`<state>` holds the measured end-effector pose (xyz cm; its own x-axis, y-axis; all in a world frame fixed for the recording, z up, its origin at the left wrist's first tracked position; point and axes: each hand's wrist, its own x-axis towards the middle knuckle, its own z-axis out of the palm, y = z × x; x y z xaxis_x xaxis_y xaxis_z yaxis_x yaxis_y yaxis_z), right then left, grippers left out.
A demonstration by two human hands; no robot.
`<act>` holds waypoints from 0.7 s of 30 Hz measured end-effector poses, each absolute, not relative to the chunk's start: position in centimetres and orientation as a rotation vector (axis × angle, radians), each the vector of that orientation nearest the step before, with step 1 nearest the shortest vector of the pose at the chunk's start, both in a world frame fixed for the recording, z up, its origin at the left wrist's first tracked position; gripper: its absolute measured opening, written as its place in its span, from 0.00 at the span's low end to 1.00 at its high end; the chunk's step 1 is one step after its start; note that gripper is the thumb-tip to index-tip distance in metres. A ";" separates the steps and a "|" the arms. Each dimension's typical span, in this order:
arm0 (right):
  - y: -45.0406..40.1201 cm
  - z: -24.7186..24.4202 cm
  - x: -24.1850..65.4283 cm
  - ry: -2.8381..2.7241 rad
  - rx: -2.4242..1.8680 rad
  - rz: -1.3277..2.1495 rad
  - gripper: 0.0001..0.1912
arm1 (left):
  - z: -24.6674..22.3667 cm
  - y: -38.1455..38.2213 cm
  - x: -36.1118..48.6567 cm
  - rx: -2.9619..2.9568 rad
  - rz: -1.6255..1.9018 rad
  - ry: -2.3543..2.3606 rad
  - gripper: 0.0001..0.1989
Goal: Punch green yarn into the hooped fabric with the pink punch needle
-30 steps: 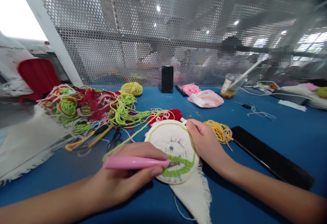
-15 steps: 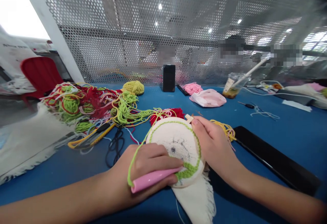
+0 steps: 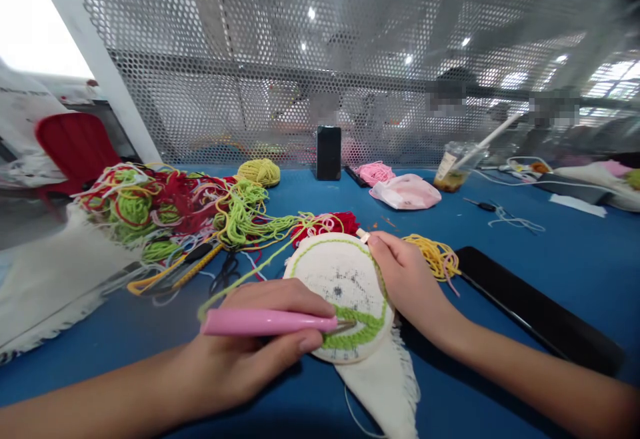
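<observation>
My left hand point(image 3: 270, 339) is closed around a pink punch needle point(image 3: 265, 322), its metal tip pointing right over the fabric. Green yarn point(image 3: 250, 272) runs from the back end of the tool toward the yarn pile. My right hand point(image 3: 415, 279) grips the upper right edge of an embroidery hoop point(image 3: 313, 252) beside its small clamp. White cloth in the hoop carries dark sketched marks, a green stitched outline and a thicker green stitched band low down, near the needle tip. A frayed cloth corner point(image 3: 380, 392) hangs out below the hoop.
Tangled yarn point(image 3: 175, 205) lies at the left with a utility knife point(image 3: 200, 262). A phone point(image 3: 329, 152) stands upright at the back. Toward the right are a plastic cup point(image 3: 450, 169), a pink-white bag point(image 3: 407, 192), yellow yarn point(image 3: 433, 255) and a long black object point(image 3: 540, 312).
My left hand has drawn back to the left and turned the punch needle nearly level, so its metal tip now shows. The green yarn has swung outward. My right hand stays on the hoop.
</observation>
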<state>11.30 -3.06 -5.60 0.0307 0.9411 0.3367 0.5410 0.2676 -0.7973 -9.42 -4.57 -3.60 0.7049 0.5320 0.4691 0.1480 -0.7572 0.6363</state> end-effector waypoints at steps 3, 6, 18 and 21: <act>-3.0 -5.7 11.3 -1.632 -1.395 0.554 0.16 | -3.5 -4.5 -9.2 2.383 0.862 0.546 0.11; -3.1 -5.6 11.3 -1.632 -1.392 0.560 0.16 | -3.6 -4.4 -9.1 2.425 0.837 0.554 0.10; -5.6 -2.8 10.1 -1.623 -1.317 0.516 0.12 | -5.1 -4.6 -8.1 2.851 0.705 0.533 0.12; -5.2 -3.2 10.4 -1.630 -1.338 0.532 0.13 | -4.9 -4.5 -8.0 2.781 0.677 0.552 0.12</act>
<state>10.43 -5.22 -3.21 0.0252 0.9243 0.3809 0.5220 0.3128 -0.7936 -8.05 -4.53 -4.90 0.8226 0.4088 0.3952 0.3042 -0.9036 0.3015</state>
